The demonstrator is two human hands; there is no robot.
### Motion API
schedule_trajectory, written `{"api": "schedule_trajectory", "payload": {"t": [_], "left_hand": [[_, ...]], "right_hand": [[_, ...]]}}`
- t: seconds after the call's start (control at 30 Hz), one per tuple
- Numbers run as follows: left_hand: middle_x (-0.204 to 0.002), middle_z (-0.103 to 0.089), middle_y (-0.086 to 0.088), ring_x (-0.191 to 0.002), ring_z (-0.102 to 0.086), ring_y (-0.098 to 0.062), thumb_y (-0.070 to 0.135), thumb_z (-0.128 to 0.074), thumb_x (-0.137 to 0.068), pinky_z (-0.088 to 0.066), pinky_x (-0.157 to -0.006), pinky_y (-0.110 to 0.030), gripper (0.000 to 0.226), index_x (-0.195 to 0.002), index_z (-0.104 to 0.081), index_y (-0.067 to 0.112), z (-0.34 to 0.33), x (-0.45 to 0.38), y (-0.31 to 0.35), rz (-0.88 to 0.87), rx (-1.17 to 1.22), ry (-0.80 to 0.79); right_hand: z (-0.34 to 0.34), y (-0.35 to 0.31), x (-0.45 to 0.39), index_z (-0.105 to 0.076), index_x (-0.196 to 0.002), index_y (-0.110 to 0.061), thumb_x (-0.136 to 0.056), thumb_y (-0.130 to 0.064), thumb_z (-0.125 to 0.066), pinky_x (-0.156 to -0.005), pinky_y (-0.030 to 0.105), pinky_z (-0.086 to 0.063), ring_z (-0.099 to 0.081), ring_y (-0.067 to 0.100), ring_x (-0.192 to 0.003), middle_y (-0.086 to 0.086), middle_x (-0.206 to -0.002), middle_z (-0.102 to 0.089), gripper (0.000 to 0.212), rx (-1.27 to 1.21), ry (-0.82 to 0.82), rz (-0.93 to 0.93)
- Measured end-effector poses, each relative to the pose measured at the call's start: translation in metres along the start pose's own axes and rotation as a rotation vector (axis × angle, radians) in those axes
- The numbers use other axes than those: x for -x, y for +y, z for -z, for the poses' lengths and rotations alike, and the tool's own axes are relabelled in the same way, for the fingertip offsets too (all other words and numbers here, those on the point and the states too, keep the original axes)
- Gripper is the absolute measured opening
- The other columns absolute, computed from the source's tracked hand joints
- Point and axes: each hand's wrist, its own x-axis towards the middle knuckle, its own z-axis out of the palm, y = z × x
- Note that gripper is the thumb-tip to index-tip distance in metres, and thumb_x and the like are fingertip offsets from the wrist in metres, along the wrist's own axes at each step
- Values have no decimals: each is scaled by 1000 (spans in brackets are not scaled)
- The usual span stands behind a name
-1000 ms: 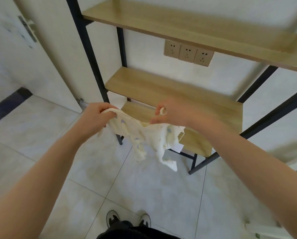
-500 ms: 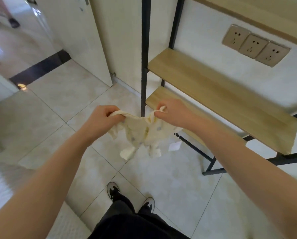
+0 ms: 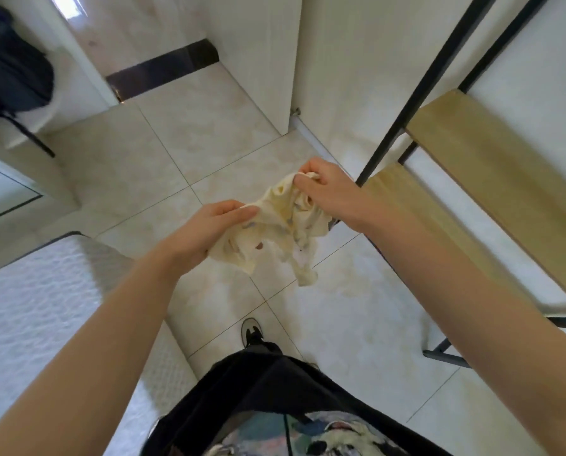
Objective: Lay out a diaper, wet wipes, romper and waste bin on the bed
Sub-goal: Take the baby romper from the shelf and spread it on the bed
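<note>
One romper [image 3: 276, 238], two hands, left hand [image 3: 206, 233], right hand [image 3: 327, 195], one bed [image 3: 38, 307], two wooden shelves [image 3: 492, 179], one shoe [image 3: 251, 329], one black bag [image 3: 12, 70]

1. I have turned my body to the left, away from the wooden shelf unit [image 3: 492, 179]; it was straight in front of me before and now it stands at my right side.
2. The wall sockets are gone out of view.
3. The bed [image 3: 45, 307] has come into view at my lower left, and it shows more than half a second ago.
4. A dark bag [image 3: 12, 70] now appears at the upper left.
5. The romper [image 3: 275, 232] was stretched between my hands; now it hangs bunched, because my left hand [image 3: 206, 232] is lower and my right hand [image 3: 327, 192] is higher.
</note>
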Motion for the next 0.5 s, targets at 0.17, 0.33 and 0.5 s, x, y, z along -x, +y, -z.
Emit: {"api": "schedule_trajectory", "payload": {"t": [0.17,0.33,0.5], "left_hand": [[-118,-70,-10,-105,-68,-34,61,-32,-96,-52,-92,-45,60,-130,-59,20,52,-19,-39,285,322,25],[-124,-63,-16,-112,-62,-29,65,-37,-93,-49,-90,-42,82,-132,-49,-7,102,-41,-60,520,503,148],[-100,-72,-15,-90,-72,-28,32,-59,-92,-58,-72,-38,49,-130,-47,4,145,-67,-48,458,840,346]], "right_hand": [[-42,-28,-39,-54,-86,-13,-93,-18,-51,-51,11,-37,-45,9,-66,-2,-77,-50,8,-77,-73,78],[-65,-55,-77,-54,-78,-15,-85,-14,-55,-62,24,-41,-49,13,-72,16,-91,-69,7,-120,-247,165],[-77,-74,-129,-53,-84,-1,-85,-2,-53,-66,27,-44,-61,11,-80,2,-101,-76,2,-150,-474,182]]}}
